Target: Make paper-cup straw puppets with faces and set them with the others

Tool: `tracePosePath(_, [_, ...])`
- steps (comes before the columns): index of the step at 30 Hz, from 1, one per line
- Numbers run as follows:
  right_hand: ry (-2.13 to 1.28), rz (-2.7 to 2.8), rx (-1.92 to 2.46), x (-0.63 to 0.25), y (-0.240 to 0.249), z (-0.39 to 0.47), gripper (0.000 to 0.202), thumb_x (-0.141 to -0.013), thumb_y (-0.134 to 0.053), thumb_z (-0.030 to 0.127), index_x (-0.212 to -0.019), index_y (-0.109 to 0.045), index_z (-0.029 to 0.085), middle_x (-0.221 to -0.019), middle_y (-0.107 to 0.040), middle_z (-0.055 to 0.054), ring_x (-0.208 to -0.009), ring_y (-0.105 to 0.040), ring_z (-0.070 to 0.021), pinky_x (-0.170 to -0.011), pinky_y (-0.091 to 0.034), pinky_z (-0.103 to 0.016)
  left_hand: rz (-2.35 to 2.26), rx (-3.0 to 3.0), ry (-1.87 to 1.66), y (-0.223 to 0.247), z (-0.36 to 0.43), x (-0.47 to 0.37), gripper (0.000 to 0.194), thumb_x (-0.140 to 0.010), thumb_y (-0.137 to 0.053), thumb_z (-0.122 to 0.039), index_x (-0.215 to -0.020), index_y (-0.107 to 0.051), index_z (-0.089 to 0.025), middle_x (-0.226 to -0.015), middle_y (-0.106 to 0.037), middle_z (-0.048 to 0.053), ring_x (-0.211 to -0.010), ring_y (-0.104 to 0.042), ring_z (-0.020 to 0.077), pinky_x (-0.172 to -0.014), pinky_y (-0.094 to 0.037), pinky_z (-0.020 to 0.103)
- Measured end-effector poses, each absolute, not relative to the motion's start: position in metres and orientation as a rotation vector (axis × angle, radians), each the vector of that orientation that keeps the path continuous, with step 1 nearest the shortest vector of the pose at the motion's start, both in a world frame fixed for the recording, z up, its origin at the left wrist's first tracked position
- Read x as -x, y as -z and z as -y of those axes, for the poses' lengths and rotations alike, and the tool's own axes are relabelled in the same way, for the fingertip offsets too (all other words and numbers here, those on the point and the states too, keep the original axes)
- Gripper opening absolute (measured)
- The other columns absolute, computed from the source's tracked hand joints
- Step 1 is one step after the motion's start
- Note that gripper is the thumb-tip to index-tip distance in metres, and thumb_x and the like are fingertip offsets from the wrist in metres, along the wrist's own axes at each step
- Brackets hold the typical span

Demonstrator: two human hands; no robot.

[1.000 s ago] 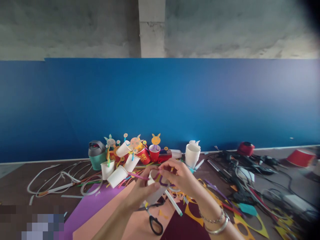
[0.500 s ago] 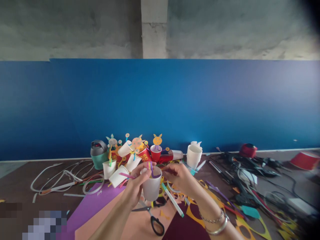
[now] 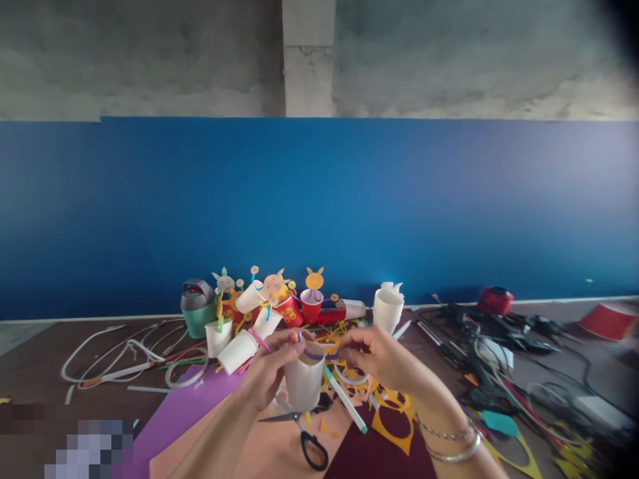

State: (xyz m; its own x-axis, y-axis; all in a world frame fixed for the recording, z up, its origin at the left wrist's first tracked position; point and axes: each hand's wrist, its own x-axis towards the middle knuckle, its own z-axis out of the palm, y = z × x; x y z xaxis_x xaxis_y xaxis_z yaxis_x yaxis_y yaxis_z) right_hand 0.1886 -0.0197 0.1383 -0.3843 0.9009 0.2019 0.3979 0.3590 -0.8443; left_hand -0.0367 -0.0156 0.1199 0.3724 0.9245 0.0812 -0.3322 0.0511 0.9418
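Note:
My left hand [image 3: 269, 372] is wrapped round the rim of a white paper cup [image 3: 303, 387], holding it upright in front of me. Under its fingers at the rim lie purple and yellow straw-like strips, and a pink one sticks out to the left. A thin purple straw [image 3: 329, 357] stretches from the cup's mouth to the right, where the closed fingers of my right hand [image 3: 372, 352] pinch its end. Below the cup, black-handled scissors [image 3: 314, 451] lie on peach paper [image 3: 224, 439]. A white marker with a teal end [image 3: 349, 402] rests just right of the cup.
Behind my hands stand decorated paper cups, among them a red cup [image 3: 311, 310] with an animal face. Stacked white cups [image 3: 388, 311] are farther right. Yellow paper scraps [image 3: 394, 429] lie under my right arm; black cables [image 3: 529, 339] tangle at right, white cables [image 3: 132, 346] at left.
My right hand has moved right and a little nearer me. The purple straw, bent up inside the cup before, now runs sideways across the rim. The cup sits slightly lower.

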Motion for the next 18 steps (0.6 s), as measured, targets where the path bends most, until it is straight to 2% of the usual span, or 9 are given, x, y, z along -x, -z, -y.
tracePosePath(7, [-0.865, 1.956, 1.195, -0.192, -0.151, 0.026, 0.022, -0.085, -0.058, 0.036, -0.077, -0.067, 0.018, -0.066, -0.064, -0.002, -0.059, -0.053, -0.0124, -0.053, -0.04, -0.025, -0.65, -1.061, -1.123, -0.126, 0.014, 0.041, 0.014, -0.077, -0.068, -0.025, -0.085, -0.071, -0.014, -0.086, -0.072, 0.008, -0.078, -0.064, 0.0213, -0.068, -0.046, 0.028])
tracePosePath(11, [-1.135, 1.772, 1.066, -0.185, -0.143, 0.019, 0.024, -0.079, -0.066, 0.04, -0.087, -0.069, 0.018, -0.074, -0.068, -0.003, -0.065, -0.058, -0.0141, -0.058, -0.045, -0.026, -0.651, -1.001, -1.178, -0.129, 0.015, 0.04, 0.012, -0.077, -0.068, -0.026, -0.076, -0.07, -0.015, -0.096, -0.07, 0.007, -0.082, -0.063, 0.0201, -0.069, -0.046, 0.026])
tracePosePath(14, [-1.394, 1.497, 0.863, -0.172, -0.135, 0.014, 0.035, -0.07, -0.076, 0.039, -0.098, -0.067, 0.02, -0.082, -0.068, -0.003, -0.071, -0.061, -0.0148, -0.063, -0.047, -0.025, -0.642, -0.956, -1.2, -0.13, 0.017, 0.039, 0.014, -0.077, -0.068, -0.028, -0.072, -0.069, -0.015, -0.096, -0.07, 0.006, -0.086, -0.063, 0.0213, -0.07, -0.046, 0.027])
tracePosePath(18, [-1.472, 1.409, 0.78, -0.155, -0.131, 0.015, 0.029, -0.07, -0.075, 0.044, -0.078, -0.069, 0.016, -0.072, -0.065, -0.001, -0.064, -0.058, -0.0118, -0.061, -0.045, -0.024, -0.623, -0.937, -1.164, -0.131, 0.02, 0.036, 0.012, -0.076, -0.068, -0.027, -0.072, -0.067, -0.016, -0.095, -0.069, 0.005, -0.08, -0.063, 0.0195, -0.069, -0.046, 0.027])
